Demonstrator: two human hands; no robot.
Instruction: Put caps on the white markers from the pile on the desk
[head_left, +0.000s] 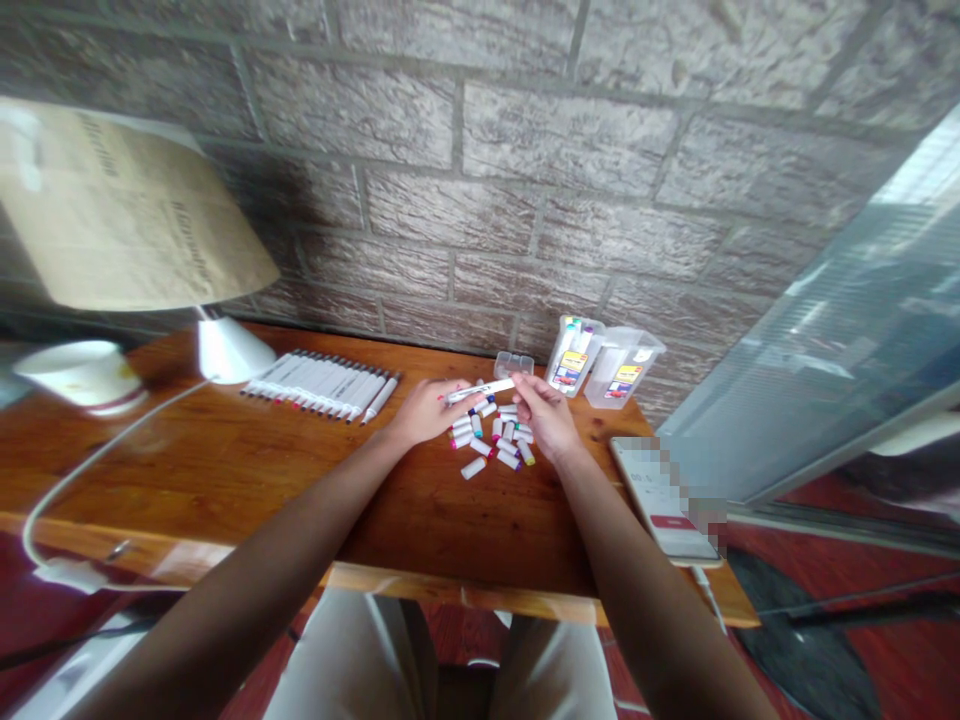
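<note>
A white marker [484, 391] is held between my two hands above the table. My left hand [429, 412] is closed round its left part, and my right hand [546, 410] pinches its right end. Below and between the hands lies a loose heap of marker caps [506, 432], white with coloured ends. To the left of my left hand, several white markers [322, 385] lie side by side in a row. Whether the right end of the held marker has a cap on it is hidden by my fingers.
Behind my right hand stand a clear case with markers [574, 357] and a second clear case [621, 368]. A small clear lid [514, 365] lies near the wall. A lamp [234, 350] and cup [82, 378] stand left; a tablet [666, 500] lies at the right edge.
</note>
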